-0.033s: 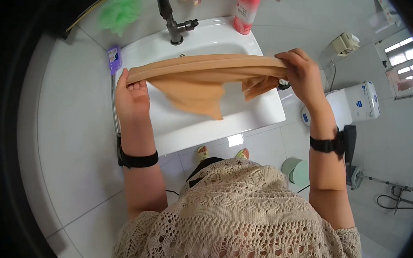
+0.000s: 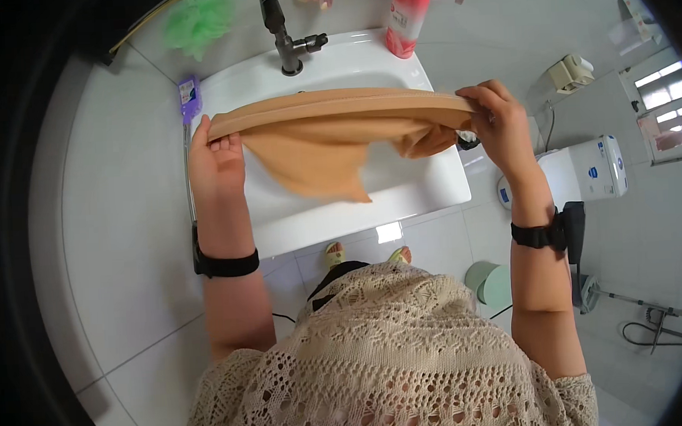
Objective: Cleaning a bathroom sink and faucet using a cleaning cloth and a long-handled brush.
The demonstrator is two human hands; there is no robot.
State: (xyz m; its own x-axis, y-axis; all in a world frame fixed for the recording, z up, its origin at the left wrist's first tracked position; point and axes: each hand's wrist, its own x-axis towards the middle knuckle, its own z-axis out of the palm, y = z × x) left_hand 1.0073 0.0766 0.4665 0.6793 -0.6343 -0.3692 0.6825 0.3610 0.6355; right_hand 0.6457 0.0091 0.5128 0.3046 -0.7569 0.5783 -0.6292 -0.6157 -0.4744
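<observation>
Left hand (image 2: 221, 161) and right hand (image 2: 502, 126) close on opposite ends of the band (image 2: 344, 106); tan cloth (image 2: 312, 161) between them appears light, soft, limp, best gripped there.

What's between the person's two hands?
In the head view, a tan cloth spans from the left hand to the right hand, over the white sink.

A tan cloth (image 2: 308, 155) hangs stretched above the sink (image 2: 319, 223).
</observation>
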